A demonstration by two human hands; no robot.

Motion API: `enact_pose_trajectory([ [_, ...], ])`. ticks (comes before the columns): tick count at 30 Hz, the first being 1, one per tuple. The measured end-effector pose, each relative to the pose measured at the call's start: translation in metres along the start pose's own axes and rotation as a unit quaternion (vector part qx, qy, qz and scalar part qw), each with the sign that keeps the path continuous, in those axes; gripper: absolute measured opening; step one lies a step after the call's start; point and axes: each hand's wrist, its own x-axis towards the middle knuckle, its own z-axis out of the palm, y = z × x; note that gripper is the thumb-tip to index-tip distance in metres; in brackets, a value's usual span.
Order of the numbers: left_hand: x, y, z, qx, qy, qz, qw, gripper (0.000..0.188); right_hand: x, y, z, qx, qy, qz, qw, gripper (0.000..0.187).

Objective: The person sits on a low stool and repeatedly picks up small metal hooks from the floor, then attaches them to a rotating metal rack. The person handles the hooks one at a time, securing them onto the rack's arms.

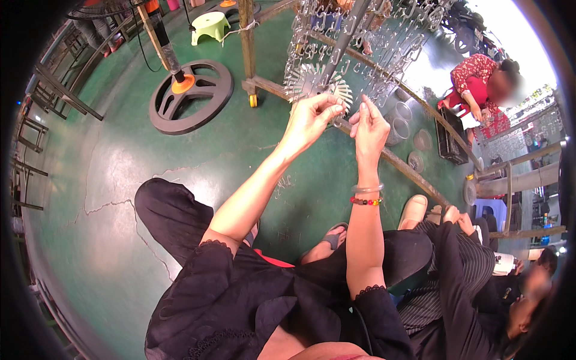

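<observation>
My left hand (313, 119) has its thumb and fingers pressed together at the lower edge of a pale round piece with many radial teeth (300, 78). Whatever that pinch holds is too small to make out, and I cannot tell if the hand touches the toothed piece. Just to the right, my right hand (370, 129) is raised with its fingers drawn together. Anything in its fingertips is likewise too small to name. Above both hands hang many metal hooks (384, 66) in rows, with a grey bar (345, 45) slanting among them.
A wooden frame (248, 48) on a yellow caster stands ahead, its low rail running right. Left are a dark spoked wheel base (192, 96) and a green stool (209, 26). Clear cups (398, 129) and a black crate (451, 135) sit right, near a person in red (474, 90). Another person sits beside me.
</observation>
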Motion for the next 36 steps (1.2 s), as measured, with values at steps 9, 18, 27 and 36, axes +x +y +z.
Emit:
enact_pose_trajectory([
  [9,0.021,-0.005,-0.021,-0.106,-0.114,-0.061,0.986,0.017,0.028,0.015,0.017,0.179,-0.086,0.156,0.968,0.033],
  [18,0.032,-0.010,-0.031,-0.017,-0.099,-0.048,0.994,0.019,0.046,0.022,0.025,0.278,-0.141,0.179,0.933,0.025],
  [27,0.029,-0.034,-0.038,0.011,-0.056,-0.066,0.996,0.017,0.050,0.036,0.021,0.284,-0.137,0.175,0.933,0.017],
  [36,0.018,-0.038,-0.044,-0.030,-0.063,-0.084,0.994,0.015,0.043,0.033,0.008,0.386,-0.171,0.232,0.877,0.018],
])
